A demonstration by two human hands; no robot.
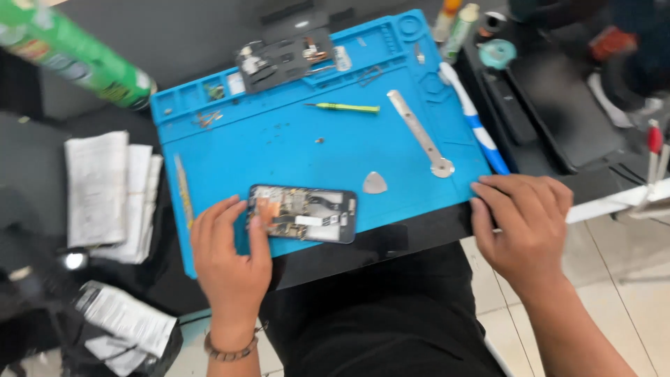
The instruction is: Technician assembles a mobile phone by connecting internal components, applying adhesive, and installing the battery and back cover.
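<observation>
Blue mat (293, 139) on black bench (105, 84)

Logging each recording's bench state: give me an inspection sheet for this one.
Surface: blue work mat on a dark bench, tilted in view.
Job's things: opened phone, insides showing, at the mat's near edge.
Clutter: green-handled screwdriver, metal pry tool, grey pick, toothbrush, removed phone parts, green spray can, folded papers.
Hands: left hand touches the phone's left end; right hand rests flat on the mat's right corner.
Cables: nothing seen.
Surroundings: tiled floor, dark tray to the right.
</observation>
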